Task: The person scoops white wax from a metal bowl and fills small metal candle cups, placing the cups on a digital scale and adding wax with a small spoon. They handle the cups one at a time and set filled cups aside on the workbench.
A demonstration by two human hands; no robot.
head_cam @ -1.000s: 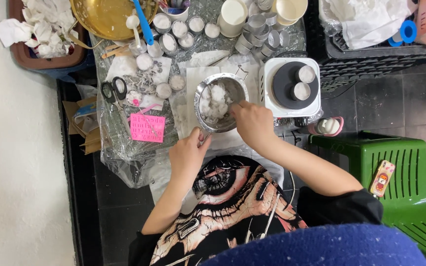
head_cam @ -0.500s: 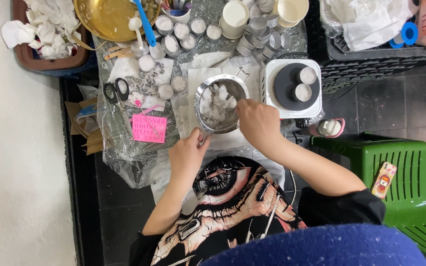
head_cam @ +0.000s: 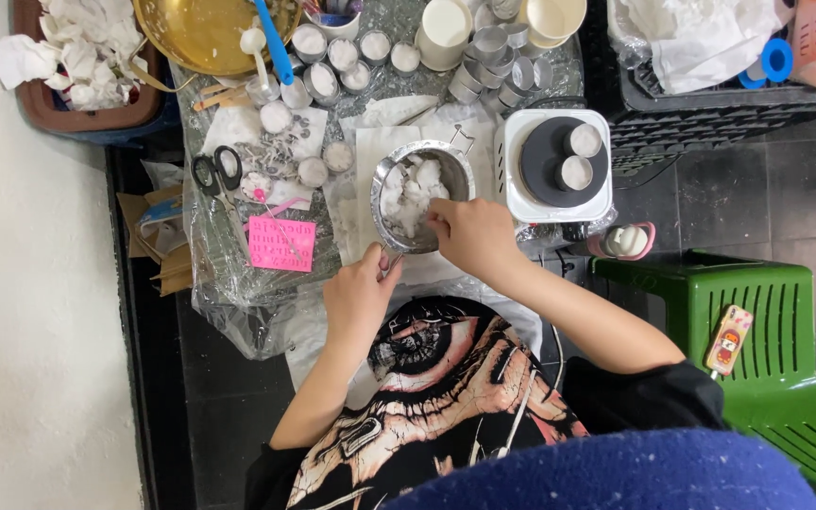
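A small metal pot (head_cam: 384, 175) holding white waxy chunks (head_cam: 413, 194) stands on white paper in the middle of the plastic-covered table. My left hand (head_cam: 359, 293) is closed around the pot's handle at its near rim. My right hand (head_cam: 472, 236) reaches over the near right rim, its fingers curled into the white chunks. What the fingertips pinch is hidden by the hand.
A white hot plate (head_cam: 554, 165) with two small tins stands right of the pot. Scissors (head_cam: 217, 175), a pink card (head_cam: 281, 244), several filled tins (head_cam: 342, 57) and a brass bowl (head_cam: 202, 33) lie behind and left. A green stool (head_cam: 767, 331) is on the right.
Both hands stay at the pot. My right hand's fingers have shifted only slightly among the chunks.
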